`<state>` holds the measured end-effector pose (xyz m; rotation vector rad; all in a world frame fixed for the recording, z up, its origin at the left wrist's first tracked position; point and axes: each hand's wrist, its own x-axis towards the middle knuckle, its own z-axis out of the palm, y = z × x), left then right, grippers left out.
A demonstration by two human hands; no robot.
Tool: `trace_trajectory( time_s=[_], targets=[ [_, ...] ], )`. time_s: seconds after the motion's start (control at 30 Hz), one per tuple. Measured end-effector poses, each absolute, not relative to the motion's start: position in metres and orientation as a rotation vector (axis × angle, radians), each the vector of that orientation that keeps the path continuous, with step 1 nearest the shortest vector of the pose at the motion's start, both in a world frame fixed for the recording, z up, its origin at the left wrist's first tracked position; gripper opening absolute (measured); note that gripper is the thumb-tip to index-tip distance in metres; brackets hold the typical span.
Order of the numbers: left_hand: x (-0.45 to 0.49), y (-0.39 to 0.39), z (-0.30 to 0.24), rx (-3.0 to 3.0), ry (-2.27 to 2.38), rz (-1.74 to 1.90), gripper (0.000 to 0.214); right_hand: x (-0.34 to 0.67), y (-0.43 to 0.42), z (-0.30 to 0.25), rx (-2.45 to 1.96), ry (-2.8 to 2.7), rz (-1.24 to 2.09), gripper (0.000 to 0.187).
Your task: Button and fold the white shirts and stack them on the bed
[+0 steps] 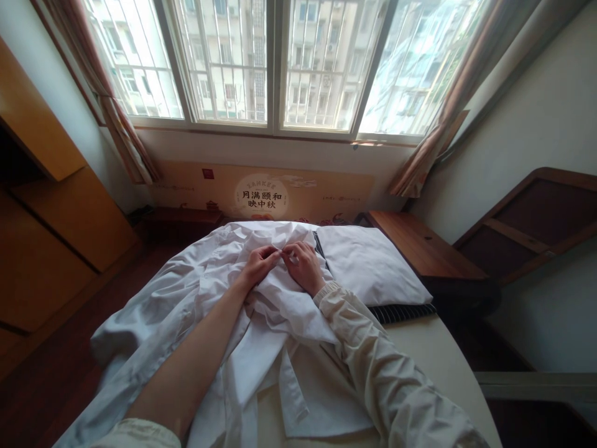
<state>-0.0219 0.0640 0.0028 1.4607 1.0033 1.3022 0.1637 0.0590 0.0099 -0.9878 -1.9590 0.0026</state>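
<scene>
A large white garment [265,348], perhaps a coat or shirt, lies crumpled over a pale surface, its folds spilling down the left side. My left hand [262,264] pinches the cloth near its far end, thumb and fingers together. Right beside it, the fingertips of my right hand [302,264] also close on the fabric, almost touching the left ones. Whatever small part sits between the fingertips is too small to make out. A narrow strip of the garment with a finished edge hangs toward me.
The pale rounded surface [433,354] carries a white pillow-like cloth [368,258] on the right, over a black striped item [403,313]. A brown wooden table [424,246] stands behind right, wooden cabinets [51,249] at left. Barred windows [321,68] and a printed banner [326,186] line the back.
</scene>
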Motion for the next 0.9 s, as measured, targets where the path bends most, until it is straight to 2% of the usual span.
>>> trace_trajectory(
  time_s=[0.1,0.33,0.7,0.9],
  targets=[
    [-0.023,0.065,0.003,1.490,0.989,1.308,0.038,0.162,0.060,0.009,-1.007,-1.936,-0.003,0.009],
    [-0.024,0.075,-0.007,1.482,0.974,1.326,0.042,0.162,0.059,0.008,-1.116,-1.946,-0.093,0.020],
    [-0.028,0.076,-0.011,1.500,0.985,1.255,0.037,0.161,0.058,0.013,-1.081,-2.103,-0.198,0.008],
    [-0.026,0.074,-0.008,1.436,0.997,1.285,0.035,0.161,0.056,0.014,-1.094,-2.143,-0.250,0.012]
  ],
)
